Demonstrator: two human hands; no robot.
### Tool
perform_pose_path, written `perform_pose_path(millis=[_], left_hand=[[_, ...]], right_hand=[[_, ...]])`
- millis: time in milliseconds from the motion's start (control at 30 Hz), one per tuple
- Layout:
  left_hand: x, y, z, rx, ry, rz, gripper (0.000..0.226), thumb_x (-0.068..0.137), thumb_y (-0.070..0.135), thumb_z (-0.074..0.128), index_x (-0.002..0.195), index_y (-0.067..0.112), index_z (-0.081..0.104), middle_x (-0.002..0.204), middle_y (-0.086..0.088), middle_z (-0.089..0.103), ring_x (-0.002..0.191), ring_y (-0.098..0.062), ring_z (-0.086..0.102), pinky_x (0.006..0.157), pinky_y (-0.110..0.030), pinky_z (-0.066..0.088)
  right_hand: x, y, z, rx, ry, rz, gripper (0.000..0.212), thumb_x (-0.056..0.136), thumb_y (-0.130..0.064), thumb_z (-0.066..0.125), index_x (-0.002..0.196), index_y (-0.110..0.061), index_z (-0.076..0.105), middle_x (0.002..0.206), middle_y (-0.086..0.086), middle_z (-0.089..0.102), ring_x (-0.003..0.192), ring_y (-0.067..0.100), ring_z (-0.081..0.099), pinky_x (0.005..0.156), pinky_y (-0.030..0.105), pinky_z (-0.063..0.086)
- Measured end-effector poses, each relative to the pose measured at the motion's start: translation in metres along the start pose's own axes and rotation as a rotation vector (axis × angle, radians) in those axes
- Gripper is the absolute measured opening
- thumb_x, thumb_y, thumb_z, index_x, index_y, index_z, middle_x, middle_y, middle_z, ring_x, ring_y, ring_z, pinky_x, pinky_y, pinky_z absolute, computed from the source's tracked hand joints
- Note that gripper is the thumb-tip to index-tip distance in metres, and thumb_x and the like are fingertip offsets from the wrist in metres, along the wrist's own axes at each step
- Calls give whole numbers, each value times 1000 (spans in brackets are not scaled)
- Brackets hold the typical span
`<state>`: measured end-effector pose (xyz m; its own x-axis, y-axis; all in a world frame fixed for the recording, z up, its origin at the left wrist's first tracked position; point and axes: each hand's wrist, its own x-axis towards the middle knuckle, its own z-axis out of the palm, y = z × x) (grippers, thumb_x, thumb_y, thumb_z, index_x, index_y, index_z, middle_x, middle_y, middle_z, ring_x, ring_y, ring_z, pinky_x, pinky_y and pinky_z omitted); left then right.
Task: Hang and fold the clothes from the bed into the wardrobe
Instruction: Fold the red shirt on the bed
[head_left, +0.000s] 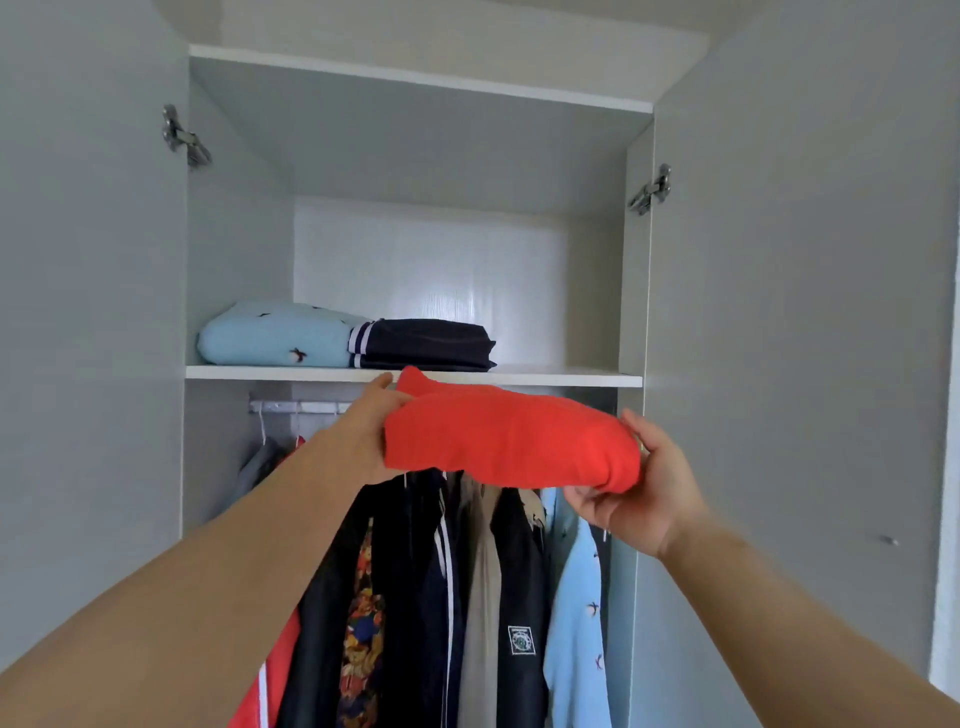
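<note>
1. On the far left, the grey left door (88, 312) of the wardrobe (234, 234) stands open, with a metal hinge (184, 137) near its top.
2. Inside, a white shelf (571, 379) runs across the wardrobe. On its left part lies a folded light blue garment (275, 338), touching a folded navy garment (426, 343) with white stripes just to its right. The right part of the shelf is bare.
3. Below the shelf, a rail (296, 407) carries hanging clothes (441, 597): dark jackets, a patterned piece, a beige one and a light blue shirt.
4. The left hand (363, 431) grasps the left end of a folded red garment (509, 441), held level just below and in front of the shelf edge.
5. The right hand (639, 493) grasps its right end, fingers curled underneath.
6. A second hinge (652, 189) and the open grey right door (805, 312) close the view on the right.
</note>
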<state>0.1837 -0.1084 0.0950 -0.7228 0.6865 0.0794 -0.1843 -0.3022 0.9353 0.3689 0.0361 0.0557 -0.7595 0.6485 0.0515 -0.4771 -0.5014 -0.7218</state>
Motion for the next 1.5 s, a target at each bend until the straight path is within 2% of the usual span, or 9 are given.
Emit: perform_pose_path(millis=[267,400,500,633,933,1133,1233,1367,1500], left_hand=[[106,-5,63,-279,18,115,82,88,-4,47,145,43,10,79,-4,59,50,-14,56,44,-26,51],[162,-6,89,-363,-27,210,79,90,-4,44,144,42,8,84,-6,57,64,-16,54,61,-34,48],[201,-8,98,-411,-57,283,69,92,-2,41,143,38,17,83,-2,54,60,-14,51,55,-27,45],[251,-2,105,-446,-131,316,66,92,0,42,142,36,18,86,2,53,56,-12,51,46,-18,44],[333,41,136,-313,-107,361,65,85,17,60,135,35,23,100,1,55,70,-15,57,47,-25,51],[363,11,121,546,-117,233,26,89,12,57,109,25,46,79,-5,53,34,-8,49,36,-15,42],[371,4,124,749,-53,304,7,89,17,56,91,14,50,71,-9,58,32,-8,53,38,-19,46],[369,5,140,746,39,318,22,94,28,47,94,6,53,61,-13,61,37,-16,57,39,-21,50],[369,12,130,826,97,271,42,99,37,31,85,5,56,56,-11,59,36,-17,48,36,-16,38]], right_hand=[[114,-44,-8,257,0,-214,15,86,-27,60,88,-13,62,90,7,64,79,21,60,88,35,51],[170,-47,-1,143,61,-271,15,87,-26,61,97,-15,59,91,4,65,82,17,63,77,30,53],[208,-36,4,-70,20,-179,29,86,-42,59,97,-16,54,94,6,65,92,27,65,87,42,49],[247,-60,24,7,-89,-178,40,81,-44,64,99,-11,51,78,17,72,76,34,70,63,49,58],[348,-152,48,-45,31,-496,61,82,-21,64,138,-21,38,127,7,58,105,25,63,61,36,57],[404,-137,-5,-890,541,-424,69,89,-15,55,145,-11,16,142,18,36,121,36,47,95,50,43],[405,-128,-10,-1398,669,-506,51,90,-22,47,138,-11,35,147,18,23,124,41,37,105,45,32],[387,-124,27,-1629,358,-678,46,89,-43,48,125,-16,54,141,8,41,123,32,41,102,44,33],[365,-118,39,-1790,-117,-418,31,80,-44,60,94,-16,68,82,1,69,69,13,60,72,29,49]])
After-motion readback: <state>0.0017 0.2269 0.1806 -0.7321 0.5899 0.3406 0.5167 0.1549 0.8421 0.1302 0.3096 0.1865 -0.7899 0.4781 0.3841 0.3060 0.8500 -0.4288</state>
